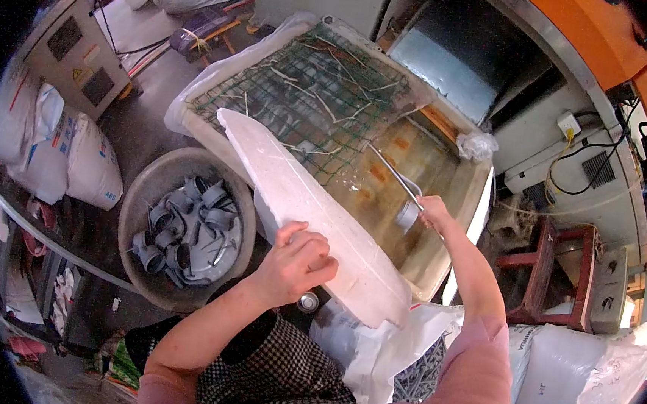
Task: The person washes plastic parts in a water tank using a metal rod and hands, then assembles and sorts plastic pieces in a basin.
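My right hand [435, 212] is closed around the end of a thin metal rod [394, 173], over the water at the right of a large tub [218, 142]. A grey round plastic part [407, 215] hangs by the rod close to my fingers; whether my fingers also grip it is unclear. My left hand [297, 264] has curled fingers and is at the near edge of a long white foam board [322, 217], which lies slanted along the tub's near side. What those fingers hold, if anything, is hidden.
Left of the board, a round grey bin [134, 217] contains several grey plastic parts [185, 225]. Green netting [333, 81] covers the tub's far part. A white sack [380, 354] with thin grey pieces stands near my lap. A red frame [584, 276] is at right.
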Tool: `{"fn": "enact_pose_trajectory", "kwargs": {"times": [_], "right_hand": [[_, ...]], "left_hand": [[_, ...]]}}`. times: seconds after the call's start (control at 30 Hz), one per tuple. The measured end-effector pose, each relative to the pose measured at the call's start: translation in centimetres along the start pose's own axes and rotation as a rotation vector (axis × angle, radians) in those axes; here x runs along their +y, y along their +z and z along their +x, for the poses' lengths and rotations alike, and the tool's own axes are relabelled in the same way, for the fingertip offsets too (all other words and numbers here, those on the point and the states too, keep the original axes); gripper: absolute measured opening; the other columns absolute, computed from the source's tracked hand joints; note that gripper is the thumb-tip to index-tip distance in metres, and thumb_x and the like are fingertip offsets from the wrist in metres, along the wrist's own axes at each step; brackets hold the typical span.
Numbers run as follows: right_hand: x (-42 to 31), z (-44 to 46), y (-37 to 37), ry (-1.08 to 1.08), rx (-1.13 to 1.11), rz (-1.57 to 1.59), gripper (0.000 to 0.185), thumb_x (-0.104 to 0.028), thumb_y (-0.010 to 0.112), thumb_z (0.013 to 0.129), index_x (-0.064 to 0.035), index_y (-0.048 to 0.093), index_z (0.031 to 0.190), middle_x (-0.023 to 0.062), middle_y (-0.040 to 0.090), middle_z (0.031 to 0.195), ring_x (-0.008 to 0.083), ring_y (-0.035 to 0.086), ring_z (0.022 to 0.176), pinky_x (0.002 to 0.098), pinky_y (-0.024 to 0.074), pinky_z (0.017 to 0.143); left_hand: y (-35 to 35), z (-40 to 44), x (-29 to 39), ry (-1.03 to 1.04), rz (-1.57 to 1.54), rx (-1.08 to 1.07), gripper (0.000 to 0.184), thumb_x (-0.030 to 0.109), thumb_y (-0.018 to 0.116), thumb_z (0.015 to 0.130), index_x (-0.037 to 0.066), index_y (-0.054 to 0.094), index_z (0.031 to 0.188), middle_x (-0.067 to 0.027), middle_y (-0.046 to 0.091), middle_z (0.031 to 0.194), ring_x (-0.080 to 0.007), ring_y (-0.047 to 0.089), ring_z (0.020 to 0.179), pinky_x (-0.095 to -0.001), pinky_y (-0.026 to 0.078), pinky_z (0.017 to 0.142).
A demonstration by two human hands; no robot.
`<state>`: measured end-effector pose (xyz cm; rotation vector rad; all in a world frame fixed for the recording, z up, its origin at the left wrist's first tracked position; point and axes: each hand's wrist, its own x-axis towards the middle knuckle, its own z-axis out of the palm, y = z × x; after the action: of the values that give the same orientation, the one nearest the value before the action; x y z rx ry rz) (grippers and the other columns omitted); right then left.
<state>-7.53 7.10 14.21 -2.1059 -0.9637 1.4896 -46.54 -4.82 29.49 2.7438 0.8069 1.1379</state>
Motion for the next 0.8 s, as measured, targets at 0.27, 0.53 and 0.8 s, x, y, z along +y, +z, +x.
{"fn": "enact_pose_trajectory", "kwargs": {"times": [0.27,0.53,0.8], "right_hand": [[2.2,3.5,3.9,-0.034,0.16,0.074,0.025,-0.031,0.056,0.088,-0.008,0.065,0.085,0.007,0.051,0.052,0.0166,0.043,0.035,0.0332,0.0328,0.032],[2.2,4.2,4.1,0.006,0.112,-0.055,0.028,-0.033,0.051,0.09,-0.0061,0.059,0.088,0.0068,0.049,0.052,0.0158,0.042,0.035,0.0318,0.0319,0.03],[-0.7,2.3,2.4,0.268,-0.414,0.545,0.034,-0.031,0.036,0.097,-0.002,0.053,0.096,0.0003,0.038,0.053,0.0093,0.03,0.037,0.0233,0.0282,0.033]], "left_hand": [[0.4,0.1,-0.1,-0.004,0.011,0.015,0.014,0.011,0.06,0.065,0.011,0.058,0.078,-0.0022,0.05,0.086,-0.0162,0.054,0.088,-0.04,0.031,0.093],[0.2,-0.3,-0.2,-0.006,0.005,0.001,0.011,0.013,0.059,0.066,0.012,0.058,0.077,-0.0016,0.049,0.084,-0.0159,0.054,0.088,-0.0393,0.03,0.094],[0.2,-0.4,0.0,-0.002,-0.001,0.018,0.011,0.013,0.059,0.066,0.012,0.058,0.076,-0.0016,0.05,0.085,-0.0157,0.055,0.088,-0.0392,0.03,0.094]]}}
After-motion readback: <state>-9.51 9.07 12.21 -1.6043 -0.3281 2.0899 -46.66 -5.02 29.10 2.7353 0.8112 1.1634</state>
